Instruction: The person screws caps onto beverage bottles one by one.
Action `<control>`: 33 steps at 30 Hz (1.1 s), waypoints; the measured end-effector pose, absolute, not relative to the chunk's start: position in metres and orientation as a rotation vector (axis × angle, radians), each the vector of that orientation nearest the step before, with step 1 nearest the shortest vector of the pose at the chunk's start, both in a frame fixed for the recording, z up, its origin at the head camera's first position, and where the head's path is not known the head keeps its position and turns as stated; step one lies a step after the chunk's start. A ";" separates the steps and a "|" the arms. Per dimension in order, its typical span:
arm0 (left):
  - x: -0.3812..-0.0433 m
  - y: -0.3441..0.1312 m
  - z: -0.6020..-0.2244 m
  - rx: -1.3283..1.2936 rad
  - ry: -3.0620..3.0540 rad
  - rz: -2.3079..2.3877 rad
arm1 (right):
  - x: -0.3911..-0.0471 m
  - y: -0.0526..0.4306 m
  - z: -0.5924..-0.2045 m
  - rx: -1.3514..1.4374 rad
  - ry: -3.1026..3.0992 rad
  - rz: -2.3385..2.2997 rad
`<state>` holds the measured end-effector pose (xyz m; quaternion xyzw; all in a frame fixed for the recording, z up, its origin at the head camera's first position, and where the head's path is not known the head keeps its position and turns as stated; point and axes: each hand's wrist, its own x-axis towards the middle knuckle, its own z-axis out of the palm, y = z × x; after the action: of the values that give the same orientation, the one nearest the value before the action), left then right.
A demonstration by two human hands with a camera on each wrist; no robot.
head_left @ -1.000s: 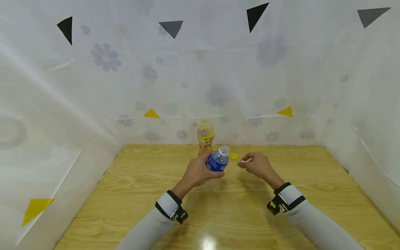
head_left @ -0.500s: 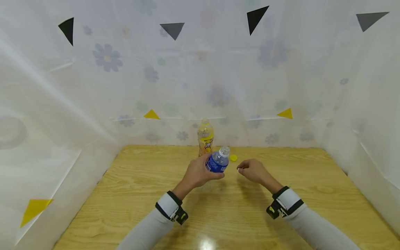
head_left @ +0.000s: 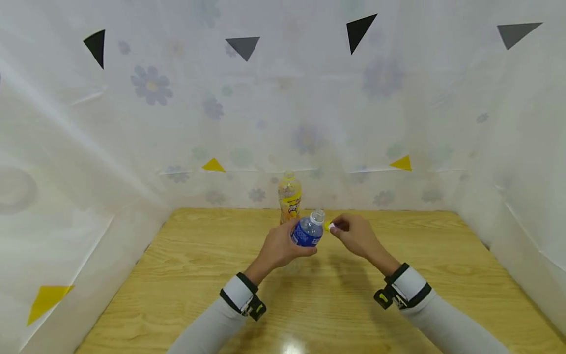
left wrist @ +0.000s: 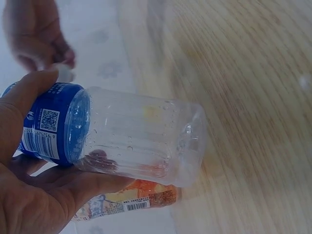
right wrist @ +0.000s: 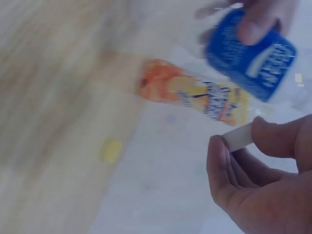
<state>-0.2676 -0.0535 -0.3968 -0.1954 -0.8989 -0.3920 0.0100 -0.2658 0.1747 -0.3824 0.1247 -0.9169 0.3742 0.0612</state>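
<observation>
One clear bottle with a blue label (head_left: pixel 305 236) is in the left hand (head_left: pixel 279 245) in the head view; its mouth is uncapped and leans a little to the right. The grip of this hand goes around the bottle's body. The right hand (head_left: pixel 358 238) is near the bottle's mouth, but apart from it, and its grip pinches a small white cap (head_left: pixel 332 226). Just beside this cap shows a yellow cap (head_left: pixel 327 225). Behind the blue-labelled bottle stands a second bottle with a yellow label (head_left: pixel 289 199), upright on the wooden surface (head_left: pixel 199 275), also without cap. White sheeting with pale flowers (head_left: pixel 265 113) rises behind.

In the left wrist view, fingers and thumb are closed around the blue label, and drops are visible inside the transparent lower part. Whether the base touches the surface, I cannot tell. The right hand is blurred beyond the bottle.

In the right wrist view, the white cap is held at its edges between thumb and fingertips. The yellow cap lies on the surface, well apart from these fingers. The two bottles are blurred.
</observation>
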 end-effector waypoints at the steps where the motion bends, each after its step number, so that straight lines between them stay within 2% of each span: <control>1: -0.268 -0.053 -0.397 -0.615 -2.804 -1.218 | -0.265 0.173 -0.376 0.387 -2.734 1.140; 10: -0.268 -0.054 -0.395 -0.613 -2.785 -1.202 | -0.248 0.154 -0.330 0.512 -2.528 1.113; 17: -0.267 -0.054 -0.393 -0.597 -2.788 -1.229 | -0.238 0.141 -0.330 0.609 -2.472 1.004; 33: -0.269 -0.051 -0.395 -0.609 -2.828 -1.215 | -0.241 0.141 -0.333 0.655 -2.499 1.012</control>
<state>-0.2693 -0.0509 -0.3945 -0.1942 -0.9013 -0.3873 0.0021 -0.2410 0.1415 -0.3328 0.2321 -0.8855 0.3586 0.1826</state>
